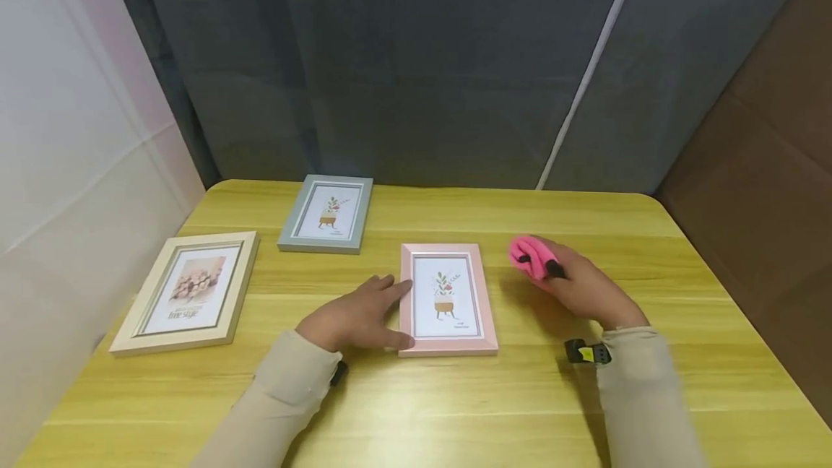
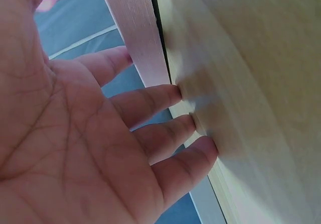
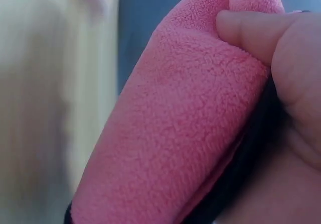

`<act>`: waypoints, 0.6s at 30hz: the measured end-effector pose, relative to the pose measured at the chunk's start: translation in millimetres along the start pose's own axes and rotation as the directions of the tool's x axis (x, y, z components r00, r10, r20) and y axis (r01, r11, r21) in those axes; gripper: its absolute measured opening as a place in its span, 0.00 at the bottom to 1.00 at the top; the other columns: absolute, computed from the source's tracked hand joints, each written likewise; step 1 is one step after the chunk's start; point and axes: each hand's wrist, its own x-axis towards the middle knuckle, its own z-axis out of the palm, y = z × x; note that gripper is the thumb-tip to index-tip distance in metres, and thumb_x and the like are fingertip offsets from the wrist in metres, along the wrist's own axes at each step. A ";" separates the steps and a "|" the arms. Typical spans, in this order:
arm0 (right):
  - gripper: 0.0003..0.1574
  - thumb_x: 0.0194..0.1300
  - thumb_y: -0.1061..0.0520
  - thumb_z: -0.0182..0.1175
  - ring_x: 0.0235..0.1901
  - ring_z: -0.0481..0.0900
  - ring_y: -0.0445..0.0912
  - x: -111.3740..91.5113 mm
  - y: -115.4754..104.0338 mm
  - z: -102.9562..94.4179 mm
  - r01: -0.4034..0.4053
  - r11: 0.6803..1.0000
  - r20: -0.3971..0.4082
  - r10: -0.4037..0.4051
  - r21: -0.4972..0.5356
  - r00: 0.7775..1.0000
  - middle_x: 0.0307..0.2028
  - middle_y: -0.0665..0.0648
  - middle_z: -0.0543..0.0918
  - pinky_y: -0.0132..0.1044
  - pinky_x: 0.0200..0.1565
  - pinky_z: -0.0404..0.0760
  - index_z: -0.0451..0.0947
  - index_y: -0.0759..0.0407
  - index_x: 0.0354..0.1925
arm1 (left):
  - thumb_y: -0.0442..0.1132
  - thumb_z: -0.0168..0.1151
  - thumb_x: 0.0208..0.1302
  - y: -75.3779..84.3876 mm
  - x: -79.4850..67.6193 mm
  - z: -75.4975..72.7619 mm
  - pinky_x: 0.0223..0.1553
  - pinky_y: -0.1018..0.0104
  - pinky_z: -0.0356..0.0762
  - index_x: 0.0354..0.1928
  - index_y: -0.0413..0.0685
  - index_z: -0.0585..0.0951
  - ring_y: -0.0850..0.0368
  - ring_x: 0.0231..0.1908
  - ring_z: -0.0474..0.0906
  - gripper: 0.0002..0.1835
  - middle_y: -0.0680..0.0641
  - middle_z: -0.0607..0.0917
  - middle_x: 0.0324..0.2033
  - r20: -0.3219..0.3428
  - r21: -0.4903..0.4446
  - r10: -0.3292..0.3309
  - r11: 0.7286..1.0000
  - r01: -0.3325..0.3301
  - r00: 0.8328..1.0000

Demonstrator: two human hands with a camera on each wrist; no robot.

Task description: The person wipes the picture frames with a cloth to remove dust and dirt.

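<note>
From where I stand, pink frame lies flat on the wood-grain table, near the middle, face up, potted-plant print showing, small text on it too tiny to read; left hand loose, fingers spread, gripping nothing, thumb touching the frame's lower left corner, index finger against its left side, other fingertips down on the tabletop; right hand grasping a folded pink cloth, fuzzy, black edging, thumb pressed on it, held right of the frame, apart from it; grey-blue frame farther back to the left, same plant print; cream frame at far left, flat, blurry photo print; black-and-yellow strap at the right wrist; beige sleeves on both arms; dark grey curtain behind, one white stripe slanting down it; brown panel to the right
</note>
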 end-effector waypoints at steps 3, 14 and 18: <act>0.34 0.69 0.62 0.59 0.64 0.70 0.56 6.4 -31.8 18.2 0.089 0.996 0.007 -0.088 -0.033 0.996 0.64 0.58 0.75 0.57 0.66 0.64 0.66 0.53 0.72 | 0.59 0.73 0.53 -0.8 0.8 -0.2 0.69 0.40 0.54 0.76 0.51 0.61 0.35 0.74 0.48 0.52 0.37 0.57 0.74 -0.007 -0.002 0.003 1.000 -0.003 1.000; 0.53 0.65 0.46 0.64 0.74 0.39 0.70 18.7 -60.7 89.3 -0.049 0.921 0.163 0.121 -0.388 0.979 0.76 0.67 0.47 0.76 0.63 0.37 0.48 0.46 0.79 | 0.60 0.74 0.51 0.4 1.5 0.7 0.68 0.40 0.57 0.76 0.53 0.62 0.37 0.73 0.52 0.52 0.39 0.60 0.74 -0.021 0.016 -0.006 1.000 0.006 1.000; 0.54 0.63 0.47 0.66 0.73 0.41 0.70 18.2 -61.1 90.2 -0.037 0.920 0.147 0.102 -0.389 0.984 0.75 0.68 0.49 0.76 0.63 0.39 0.50 0.48 0.79 | 0.60 0.74 0.51 0.8 1.6 1.0 0.68 0.41 0.57 0.76 0.53 0.62 0.37 0.73 0.52 0.52 0.39 0.60 0.74 -0.021 0.021 -0.013 1.000 0.013 1.000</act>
